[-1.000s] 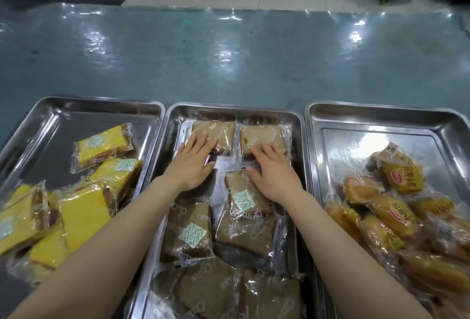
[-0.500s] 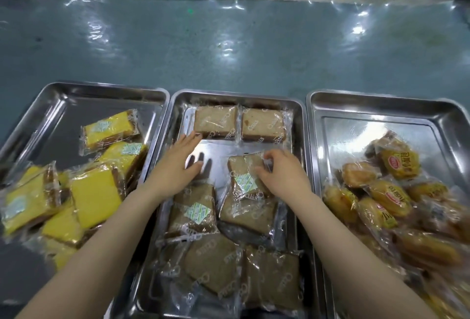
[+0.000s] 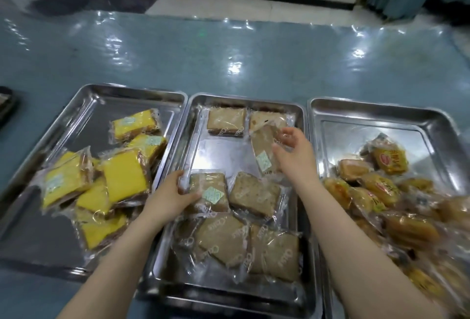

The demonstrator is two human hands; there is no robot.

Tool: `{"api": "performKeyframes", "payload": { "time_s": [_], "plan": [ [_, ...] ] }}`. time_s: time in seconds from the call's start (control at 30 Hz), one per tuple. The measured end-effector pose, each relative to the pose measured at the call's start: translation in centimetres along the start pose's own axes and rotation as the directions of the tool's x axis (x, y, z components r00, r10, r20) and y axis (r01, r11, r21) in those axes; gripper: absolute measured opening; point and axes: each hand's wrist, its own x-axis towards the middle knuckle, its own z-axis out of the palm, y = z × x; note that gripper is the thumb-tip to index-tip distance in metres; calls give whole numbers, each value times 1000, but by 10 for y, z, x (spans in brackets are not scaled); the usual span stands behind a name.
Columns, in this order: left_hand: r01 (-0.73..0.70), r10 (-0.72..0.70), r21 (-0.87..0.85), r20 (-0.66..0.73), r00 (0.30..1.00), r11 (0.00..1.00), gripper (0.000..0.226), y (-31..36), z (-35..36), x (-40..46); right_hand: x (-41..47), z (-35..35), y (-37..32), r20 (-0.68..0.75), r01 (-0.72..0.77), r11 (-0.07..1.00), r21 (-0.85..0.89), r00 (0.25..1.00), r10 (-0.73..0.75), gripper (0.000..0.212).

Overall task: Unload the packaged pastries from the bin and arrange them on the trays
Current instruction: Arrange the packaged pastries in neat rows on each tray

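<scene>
Over the middle tray (image 3: 304,140), one brown pack (image 3: 263,152) is gripped raised by the right hand (image 3: 295,156), likely for the back row, while another (image 3: 212,191) is grasped by the left hand (image 3: 170,196).

Three steel trays sit side by side on the blue worktop: the left tray (image 3: 84,105), the middle tray (image 3: 195,156) and the right tray (image 3: 381,115).

The middle tray carries seven brown packaged pastries: two along its far edge (image 3: 226,121) (image 3: 269,119), one held up near its right edge (image 3: 264,150), two across its middle (image 3: 211,191) (image 3: 254,194) and two by its near edge (image 3: 221,239) (image 3: 277,255).

The left tray holds about seven yellow packaged pastries (image 3: 124,176), overlapping, so the count is uncertain.

The right tray holds a heap of orange-wrapped buns (image 3: 389,158); the blur hides their number.

Two hands are in view: the left hand (image 3: 170,199) and the right hand (image 3: 295,156).
</scene>
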Motion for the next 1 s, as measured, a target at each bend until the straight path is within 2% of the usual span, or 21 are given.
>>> {"api": "performKeyframes", "payload": {
  "time_s": [0.1, 0.17, 0.2, 0.27, 0.33, 0.4, 0.47, 0.53, 0.63, 0.7, 0.8, 0.87, 0.9, 0.93, 1.0],
  "plan": [
    [-10, 0, -181, -59, 998, 983, 80, 0, -3, -4, 4, -5, -2, -46, 110, 992, -58, 992, -113, 31],
    [18, -43, -297, -79, 996, 955, 79, 1, -6, -5, 4, -6, -2, -36, 195, 962, -192, 978, -205, 33],
    [36, -71, -365, -85, 994, 930, 78, 0, -7, -5, 3, -6, 0, 0, 261, 913, -313, 962, -275, 35],
    [64, -121, -463, -94, 988, 884, 77, -2, -9, -5, 3, -4, 9, 164, 403, 733, -548, 911, -378, 38],
    [72, -139, -507, -96, 986, 859, 73, -4, -10, -4, -2, 0, 26, 365, 454, 594, -664, 890, -273, 38],
    [70, -149, -579, -89, 985, 812, 52, -3, -10, -4, -10, 5, 46, 474, 433, 560, -706, 877, -82, 51],
    [67, -151, -605, -90, 984, 794, 22, 0, -12, -2, -12, 7, 62, 484, 418, 549, -724, 875, -28, 63],
    [66, -143, -606, -79, 987, 792, 15, 2, -14, 2, -7, 10, 71, 478, 417, 509, -753, 878, -13, 69],
    [45, -121, -600, -87, 989, 798, 17, 8, -16, 11, -4, 11, 78, 482, 423, 462, -780, 876, 12, 75],
    [-7, -93, -557, -151, 984, 830, 21, 16, -15, 18, -5, 11, 81, 475, 426, 455, -782, 880, -8, 75],
    [-118, -27, -436, -313, 949, 892, 27, 33, -8, 28, -4, 10, 80, 435, 415, 503, -758, 896, -83, 74],
    [-223, 138, -149, -437, 889, 963, 27, 39, 1, 34, -3, 11, 79, 419, 408, 518, -752, 902, -101, 72],
    [-275, 259, 35, -469, 845, 961, 28, 41, 7, 37, -3, 11, 80, 423, 408, 509, -758, 902, -93, 71],
    [-323, 378, 197, -467, 800, 926, 31, 42, 14, 40, -3, 12, 81, 429, 411, 494, -766, 900, -83, 70],
    [-398, 543, 391, -401, 738, 830, 37, 44, 28, 44, -4, 13, 83, 433, 417, 471, -777, 898, -81, 69]
  ]
}}
